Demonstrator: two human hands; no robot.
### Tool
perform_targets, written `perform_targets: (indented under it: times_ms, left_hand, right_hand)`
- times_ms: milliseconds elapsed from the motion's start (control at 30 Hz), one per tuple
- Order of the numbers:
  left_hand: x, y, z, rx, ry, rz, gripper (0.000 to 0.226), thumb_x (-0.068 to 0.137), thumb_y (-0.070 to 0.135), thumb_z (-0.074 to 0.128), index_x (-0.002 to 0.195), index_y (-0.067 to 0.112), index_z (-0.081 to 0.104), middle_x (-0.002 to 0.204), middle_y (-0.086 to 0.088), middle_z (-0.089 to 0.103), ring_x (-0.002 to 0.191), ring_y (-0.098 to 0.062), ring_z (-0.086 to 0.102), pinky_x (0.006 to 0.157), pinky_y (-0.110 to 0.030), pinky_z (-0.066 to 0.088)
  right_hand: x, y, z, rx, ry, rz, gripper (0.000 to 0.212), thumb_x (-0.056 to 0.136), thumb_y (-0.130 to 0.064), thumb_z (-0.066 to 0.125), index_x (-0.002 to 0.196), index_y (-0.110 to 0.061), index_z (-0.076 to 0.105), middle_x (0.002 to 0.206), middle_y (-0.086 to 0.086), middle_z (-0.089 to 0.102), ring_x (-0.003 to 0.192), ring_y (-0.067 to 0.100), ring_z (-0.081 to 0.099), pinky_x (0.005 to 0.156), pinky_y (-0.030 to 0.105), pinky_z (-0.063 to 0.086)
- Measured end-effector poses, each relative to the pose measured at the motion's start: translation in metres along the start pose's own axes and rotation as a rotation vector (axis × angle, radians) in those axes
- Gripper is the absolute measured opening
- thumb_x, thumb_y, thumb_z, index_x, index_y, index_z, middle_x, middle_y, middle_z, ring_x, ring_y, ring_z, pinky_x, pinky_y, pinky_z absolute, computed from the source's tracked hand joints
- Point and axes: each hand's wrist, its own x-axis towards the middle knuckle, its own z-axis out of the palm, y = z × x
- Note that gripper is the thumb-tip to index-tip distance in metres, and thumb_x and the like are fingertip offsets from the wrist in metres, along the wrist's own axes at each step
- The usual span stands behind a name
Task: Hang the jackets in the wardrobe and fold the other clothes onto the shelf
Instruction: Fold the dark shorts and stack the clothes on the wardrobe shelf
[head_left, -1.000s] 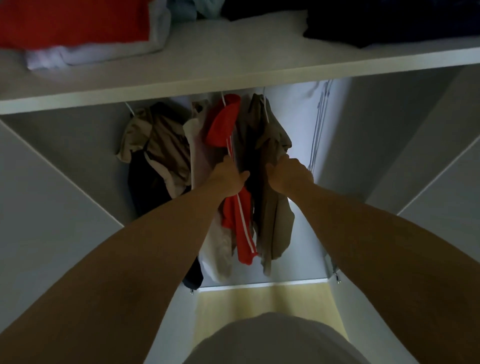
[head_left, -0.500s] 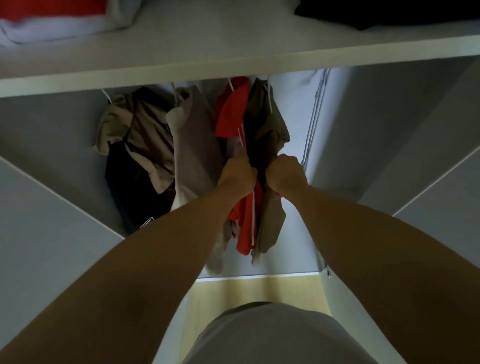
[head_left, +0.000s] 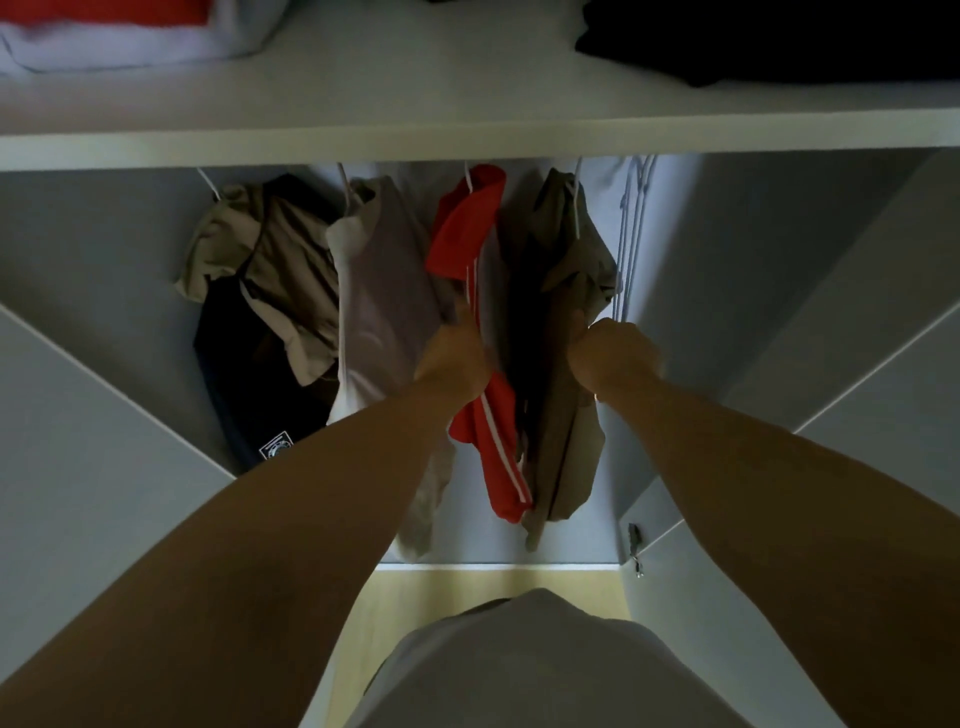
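Already, jackets (head_left: 384, 291) hang in the wardrobe (head_left: 104, 270), folded clothes (head_left: 130, 47) atop its shelf (head_left: 415, 78).

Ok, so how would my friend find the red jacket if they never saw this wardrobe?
Look under the long white shelf, where clothes hang in a row. Third from the left hangs the red jacket, between a pale grey top and an olive-brown jacket. It is the only red one hanging, with white stripes down it.
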Motion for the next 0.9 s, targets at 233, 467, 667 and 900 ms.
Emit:
perform_targets:
  times_ms: [233, 467, 667, 900]
  left_hand:
    - [0.003, -0.013, -0.006, 0.042, 0.042, -0.056, 0.045, 0.099, 0.034, 0.048, 0.136, 0.008, 0.045, 0.118, -0.018, 0.065, 0.102, -0.038, 0.066, 0.072, -0.035, 0.044]
    - [0.005, -0.016, -0.015, 0.154, 0.057, -0.089, 0.063, 0.099, 0.046, 0.049, 0.146, 0.010, 0.030, 0.124, -0.022, 0.061, 0.108, -0.043, 0.063, 0.078, -0.042, 0.047]
    - [0.004, -0.005, -0.019, 0.155, -0.003, -0.086, 0.073, 0.094, 0.021, 0.060, 0.154, 0.019, 0.018, 0.117, -0.016, 0.065, 0.093, -0.034, 0.068, 0.070, -0.037, 0.051]
    - [-0.001, 0.015, -0.015, 0.120, -0.078, -0.044, 0.089, 0.090, 0.004, 0.063, 0.158, 0.017, 0.007, 0.107, -0.017, 0.065, 0.082, -0.028, 0.068, 0.066, -0.035, 0.055]
  right_hand:
    - [0.016, 0.014, -0.012, 0.010, 0.322, -0.051, 0.035, 0.100, -0.037, 0.042, 0.109, -0.009, 0.062, 0.103, 0.014, 0.064, 0.088, 0.032, 0.063, 0.069, 0.036, 0.040]
    - [0.034, 0.019, -0.019, -0.042, 0.305, 0.039, 0.054, 0.091, -0.040, 0.057, 0.133, -0.012, 0.039, 0.138, 0.022, 0.039, 0.119, 0.041, 0.046, 0.098, 0.050, 0.041]
    - [0.044, 0.038, -0.018, 0.107, 0.112, -0.083, 0.036, 0.094, -0.006, 0.054, 0.128, -0.010, 0.045, 0.124, 0.020, 0.046, 0.103, 0.039, 0.058, 0.078, 0.037, 0.046]
    - [0.053, 0.048, -0.025, 0.362, 0.086, -0.023, 0.039, 0.093, 0.007, 0.048, 0.131, -0.002, 0.048, 0.124, 0.022, 0.054, 0.110, 0.035, 0.058, 0.094, 0.038, 0.048]
